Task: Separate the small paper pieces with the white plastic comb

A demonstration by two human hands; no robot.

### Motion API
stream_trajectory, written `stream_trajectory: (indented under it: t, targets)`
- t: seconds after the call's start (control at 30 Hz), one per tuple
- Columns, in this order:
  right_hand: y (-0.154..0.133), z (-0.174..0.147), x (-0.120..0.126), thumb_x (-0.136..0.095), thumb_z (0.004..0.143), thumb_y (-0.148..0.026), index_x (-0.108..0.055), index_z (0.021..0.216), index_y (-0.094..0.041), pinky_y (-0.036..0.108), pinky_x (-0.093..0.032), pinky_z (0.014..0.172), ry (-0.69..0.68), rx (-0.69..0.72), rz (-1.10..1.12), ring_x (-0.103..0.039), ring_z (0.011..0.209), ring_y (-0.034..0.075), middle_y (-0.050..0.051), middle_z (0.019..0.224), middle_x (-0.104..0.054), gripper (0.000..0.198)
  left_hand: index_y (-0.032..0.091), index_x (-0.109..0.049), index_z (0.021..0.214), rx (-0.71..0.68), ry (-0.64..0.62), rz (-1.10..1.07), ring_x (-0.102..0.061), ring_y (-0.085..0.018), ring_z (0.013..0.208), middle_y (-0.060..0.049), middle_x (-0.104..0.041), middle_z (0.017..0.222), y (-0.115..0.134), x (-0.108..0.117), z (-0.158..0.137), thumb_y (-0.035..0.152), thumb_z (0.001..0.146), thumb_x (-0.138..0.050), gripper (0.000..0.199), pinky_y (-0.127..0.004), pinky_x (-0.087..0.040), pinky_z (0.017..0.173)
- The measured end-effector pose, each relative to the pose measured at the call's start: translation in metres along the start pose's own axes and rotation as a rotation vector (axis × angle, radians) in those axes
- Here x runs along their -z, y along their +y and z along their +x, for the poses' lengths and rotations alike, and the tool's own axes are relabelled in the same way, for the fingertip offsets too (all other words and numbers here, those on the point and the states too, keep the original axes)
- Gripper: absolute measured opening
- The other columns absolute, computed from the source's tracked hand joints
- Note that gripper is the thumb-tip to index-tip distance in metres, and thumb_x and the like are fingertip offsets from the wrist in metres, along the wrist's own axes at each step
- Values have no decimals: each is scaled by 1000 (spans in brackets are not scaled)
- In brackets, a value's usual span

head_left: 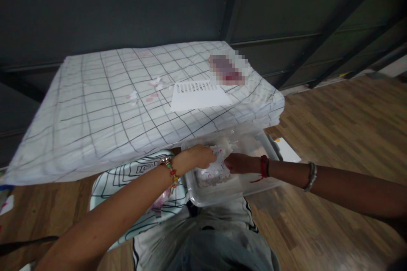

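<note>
A clear plastic bin sits at my lap, against the side of the cloth-covered table. Inside it is a clear plastic bag of whitish pieces with small red marks; what the pieces are I cannot make out. My left hand reaches over the bin's left side, fingers closed on the top of the bag. On the bag's right side, my right hand is closed as well, its fingers pinching the plastic. My fingertips are partly hidden.
A checked white cloth covers the table. On it lie a white sheet with cut slits, paper scraps and a pixelated item. A patterned light stool stands left of the bin; a white card lies to the right.
</note>
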State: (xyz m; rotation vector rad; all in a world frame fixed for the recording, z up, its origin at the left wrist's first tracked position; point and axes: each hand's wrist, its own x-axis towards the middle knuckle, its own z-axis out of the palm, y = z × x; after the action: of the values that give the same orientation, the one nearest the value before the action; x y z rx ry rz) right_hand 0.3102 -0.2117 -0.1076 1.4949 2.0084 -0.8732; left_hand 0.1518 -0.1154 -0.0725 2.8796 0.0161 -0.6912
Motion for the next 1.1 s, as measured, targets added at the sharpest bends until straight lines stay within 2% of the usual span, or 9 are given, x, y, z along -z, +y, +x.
stream_trajectory:
  t: [0.13,0.3,0.47,0.7,0.97,1.1]
  targets:
    - [16,-4,8,-53,87,-37,-54,115,-16,39,-50,81,-11,65,39,-57,96,18,8,114,-57,35,12,-69,98,-1,-10,-14,-64,-22,81,-11,-70,94,0,2,0,12,81,-62,19,-27,-47,61]
    - [25,-7,16,-52,87,-36,-54,115,-16,41,-49,83,99,102,86,-56,99,19,8,115,-56,34,11,-69,100,10,-5,-35,-65,-23,84,-13,-70,97,1,6,-2,11,82,-62,20,-28,-48,64]
    - [10,0,16,-53,87,-36,-56,111,-15,38,-51,79,93,87,116,-58,93,17,7,110,-58,32,11,-69,101,54,-19,-57,-65,-25,87,-13,-69,100,2,14,-7,12,81,-62,21,-28,-48,66]
    - [-20,15,-2,-53,87,-37,-54,115,-15,40,-50,82,70,26,123,-57,97,18,8,114,-57,35,12,-69,102,148,-70,-68,-66,-24,88,-14,-69,102,3,19,-16,12,81,-61,22,-26,-48,66]
    - [-24,16,-8,-53,87,-37,-54,116,-15,40,-50,81,83,7,161,-57,97,19,8,114,-56,36,11,-70,97,125,-88,-103,-65,-25,87,-13,-69,101,7,13,-9,10,78,-64,19,-26,-47,64]
    - [-20,14,-6,-53,87,-37,-54,116,-16,39,-50,80,95,13,196,-57,97,19,8,115,-56,36,10,-70,92,104,-88,-119,-65,-24,81,-12,-71,93,11,15,-5,6,76,-65,17,-26,-46,61]
